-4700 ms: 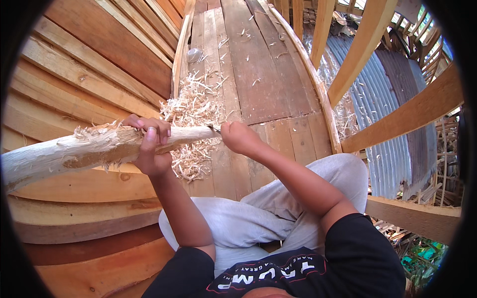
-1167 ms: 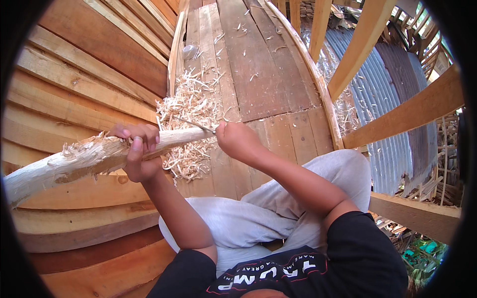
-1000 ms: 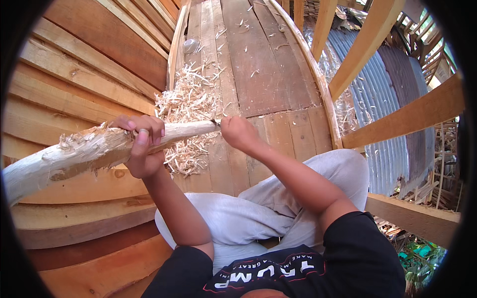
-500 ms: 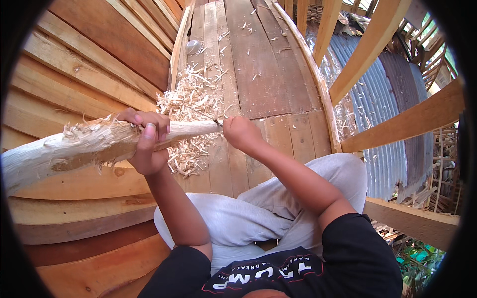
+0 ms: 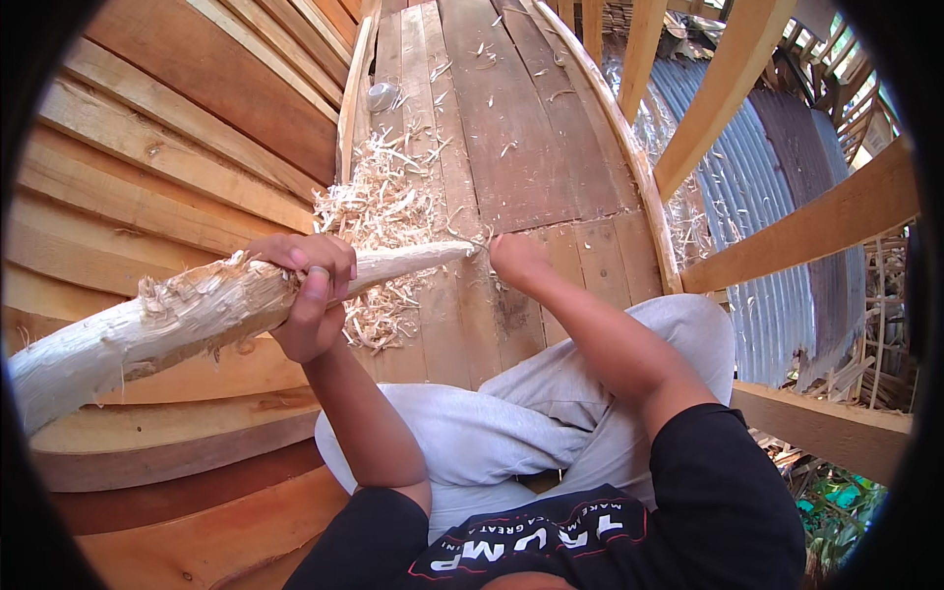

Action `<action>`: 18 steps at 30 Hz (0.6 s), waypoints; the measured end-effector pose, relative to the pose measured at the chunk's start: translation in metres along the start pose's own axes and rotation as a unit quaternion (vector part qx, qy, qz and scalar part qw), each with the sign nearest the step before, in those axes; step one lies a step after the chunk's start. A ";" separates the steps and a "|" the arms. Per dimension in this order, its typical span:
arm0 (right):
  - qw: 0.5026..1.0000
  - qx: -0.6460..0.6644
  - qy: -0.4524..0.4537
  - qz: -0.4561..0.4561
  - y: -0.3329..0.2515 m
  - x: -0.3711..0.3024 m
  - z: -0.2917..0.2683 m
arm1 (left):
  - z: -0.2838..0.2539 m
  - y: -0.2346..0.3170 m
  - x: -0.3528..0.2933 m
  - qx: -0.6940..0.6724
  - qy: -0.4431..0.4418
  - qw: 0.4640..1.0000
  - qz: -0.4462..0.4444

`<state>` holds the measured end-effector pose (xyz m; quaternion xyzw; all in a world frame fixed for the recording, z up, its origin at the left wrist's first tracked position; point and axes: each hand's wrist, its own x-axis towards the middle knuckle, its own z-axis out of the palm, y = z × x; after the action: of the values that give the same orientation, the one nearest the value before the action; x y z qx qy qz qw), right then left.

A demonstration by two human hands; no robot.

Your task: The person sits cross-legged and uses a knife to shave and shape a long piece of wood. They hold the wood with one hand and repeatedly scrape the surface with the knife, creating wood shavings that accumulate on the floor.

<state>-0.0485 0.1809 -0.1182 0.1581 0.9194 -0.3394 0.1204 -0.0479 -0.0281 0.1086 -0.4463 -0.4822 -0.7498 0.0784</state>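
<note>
A long, pale, peeled wooden pole slants in from the left and narrows to a shaved tip over the floor. Around its thick part, by a ridge of rough fibres, my left hand is closed, thumb on top. My right hand is a fist just past the tip. It grips a knife, of which only a thin dark bit shows; the handle is hidden in the fist. A thin curl of wood hangs at the tip.
Wood shavings lie heaped on the plank floor beyond the pole. A clear plastic cup stands farther off. Plank wall runs along the left, wooden railing along the right. My crossed legs are below the pole.
My right fist has moved right, from against the pole's tip to just beyond it. The pole and my left hand have shifted slightly right.
</note>
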 end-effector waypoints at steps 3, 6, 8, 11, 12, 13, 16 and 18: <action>0.997 0.020 -0.039 -0.065 -0.051 -0.033 -0.035 | -0.007 0.004 -0.007 0.009 0.069 0.998 -0.014; 0.991 0.078 -0.066 -0.081 -0.103 -0.070 -0.059 | -0.023 0.007 -0.011 0.017 0.096 0.995 -0.010; 0.993 0.111 -0.028 -0.033 -0.078 -0.048 -0.032 | -0.017 0.006 -0.005 0.008 0.100 0.995 -0.010; 0.994 -0.020 -0.046 -0.093 0.008 0.009 0.020 | -0.007 0.001 0.001 0.000 0.105 0.994 -0.009; 0.990 -0.047 -0.067 -0.115 0.007 0.011 0.015 | -0.004 0.000 -0.001 0.014 0.121 0.992 -0.016; 0.984 -0.075 -0.087 -0.137 0.006 0.013 0.012 | 0.001 -0.002 -0.001 0.027 0.137 0.990 -0.023; 0.988 0.109 -0.076 -0.075 -0.079 -0.036 -0.030 | 0.003 -0.001 -0.003 0.039 0.145 0.989 -0.010; 0.985 0.135 -0.083 -0.069 -0.103 -0.055 -0.053 | 0.007 0.000 -0.001 0.049 0.164 0.985 -0.010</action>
<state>-0.0420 0.1303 -0.0007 0.0808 0.8605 -0.4801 0.1499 -0.0432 -0.0231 0.1085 -0.3081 -0.5038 -0.7888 0.1704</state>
